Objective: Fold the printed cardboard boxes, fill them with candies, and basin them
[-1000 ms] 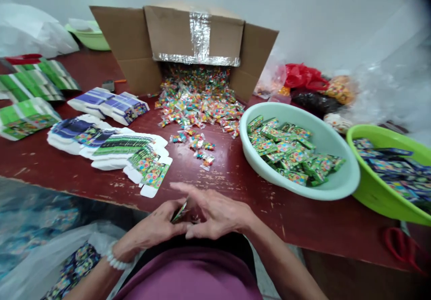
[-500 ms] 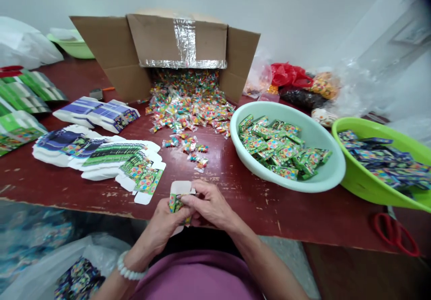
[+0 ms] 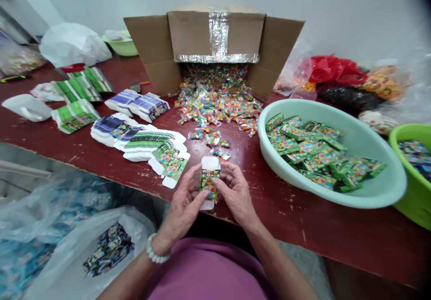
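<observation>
Dark red worktop (image 3: pixel 276 221), paint scuffed, its front edge just ahead of the person's lap. At that edge, the carton (image 3: pixel 209 184) is held up between both hands, printed face to the wearer. Left hand (image 3: pixel 185 197) pinches it low, thumb on the face; right hand (image 3: pixel 236 193) pinches from the other side, thumb across the print. Change: half a second ago the right fingers covered much of it; now the face shows, white flaps jutting at top and bottom. Reading: shaped but both ends unclosed; whether anything is inside, cannot tell. Below left of the worktop, a plastic bag (image 3: pixel 144 222) with dark packets. Beyond the hands, left, fanned flat cartons (image 3: pixel 143 143), nearest one just beside the left hand. Straight ahead, a few loose sweets (image 3: pixel 224 144), close past the top flap: tight there. Right, bare wood runs to the pale basin (image 3: pixel 332 202) of green packs; its raised rim needs clearing. Farther back, sweets spill from the big box (image 3: pixel 186 33).
</observation>
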`<state>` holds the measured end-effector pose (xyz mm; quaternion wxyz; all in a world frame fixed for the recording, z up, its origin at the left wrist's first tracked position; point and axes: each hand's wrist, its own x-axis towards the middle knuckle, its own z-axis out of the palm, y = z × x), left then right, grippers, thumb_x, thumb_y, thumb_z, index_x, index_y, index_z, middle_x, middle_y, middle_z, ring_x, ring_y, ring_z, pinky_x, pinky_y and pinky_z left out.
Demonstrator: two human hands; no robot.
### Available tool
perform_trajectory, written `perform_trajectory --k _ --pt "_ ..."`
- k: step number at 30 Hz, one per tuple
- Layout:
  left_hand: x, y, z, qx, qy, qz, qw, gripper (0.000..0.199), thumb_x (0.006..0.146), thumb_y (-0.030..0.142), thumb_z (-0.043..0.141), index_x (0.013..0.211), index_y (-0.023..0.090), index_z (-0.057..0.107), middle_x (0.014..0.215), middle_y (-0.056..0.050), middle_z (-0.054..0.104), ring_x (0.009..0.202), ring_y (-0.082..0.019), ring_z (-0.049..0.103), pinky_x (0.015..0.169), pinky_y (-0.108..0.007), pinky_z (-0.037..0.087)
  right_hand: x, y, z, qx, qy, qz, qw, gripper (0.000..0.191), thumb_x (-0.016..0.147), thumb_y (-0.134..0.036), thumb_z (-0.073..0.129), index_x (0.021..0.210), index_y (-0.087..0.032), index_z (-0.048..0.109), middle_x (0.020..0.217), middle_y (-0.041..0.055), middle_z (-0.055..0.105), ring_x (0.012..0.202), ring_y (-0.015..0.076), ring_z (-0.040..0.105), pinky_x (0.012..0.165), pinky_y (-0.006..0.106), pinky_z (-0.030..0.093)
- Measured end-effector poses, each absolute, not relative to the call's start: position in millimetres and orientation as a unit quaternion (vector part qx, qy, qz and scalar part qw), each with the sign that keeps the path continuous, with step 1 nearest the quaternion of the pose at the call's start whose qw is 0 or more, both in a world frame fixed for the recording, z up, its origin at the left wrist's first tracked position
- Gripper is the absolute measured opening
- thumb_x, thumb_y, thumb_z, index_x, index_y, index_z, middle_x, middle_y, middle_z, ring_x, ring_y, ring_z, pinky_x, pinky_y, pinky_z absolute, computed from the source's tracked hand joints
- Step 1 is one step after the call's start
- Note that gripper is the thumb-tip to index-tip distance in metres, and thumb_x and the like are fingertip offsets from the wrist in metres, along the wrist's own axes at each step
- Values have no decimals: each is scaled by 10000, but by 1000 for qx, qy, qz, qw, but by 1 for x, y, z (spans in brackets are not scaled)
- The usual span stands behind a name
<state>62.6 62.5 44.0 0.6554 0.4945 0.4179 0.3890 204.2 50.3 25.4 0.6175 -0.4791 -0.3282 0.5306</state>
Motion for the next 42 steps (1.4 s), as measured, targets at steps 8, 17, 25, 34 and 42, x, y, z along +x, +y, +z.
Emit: perform_trajectory --k 8,17,25,34,42 --pt "54 72 44 466 412 328 711 493 854 368 720 1223 285 404 968 -4 707 775 -155 686 652 -243 557 207 52 19 -516 -439 449 582 209 846 -306 675 1029 -210 646 908 24 711 782 156 651 725 277 523" --pt "50 73 34 459 425 295 722 325 881 469 670 1077 261 516 851 33 657 721 -130 628 628 -218 502 220 54 17 -515 -428 510 540 247 835 -417 698 750 -189 652 720 -7 626 657 132 548 608 245 462" --pt "47 77 32 486 446 335 673 301 789 403 783 836 181 585 735 37 594 634 -94 540 586 -200 433 216 53 14 -495 -393 539 557 308 746 -340 809 1013 -228 705 787 -9 689 720 156 638 675 274 509" --pt "57 64 31 299 368 279 835 628 832 698 590 1202 195 528 778 -21 661 566 -164 657 534 -266 515 215 50 14 -498 -529 428 538 148 877 -355 693 841 -220 740 853 50 714 759 188 658 687 303 511" --pt "59 65 29 373 422 298 771 717 912 708 422 1376 167 499 640 -11 631 448 -136 568 420 -216 442 209 52 20 -489 -426 609 456 357 835 -528 714 852 -179 645 613 2 656 456 148 605 469 256 479"
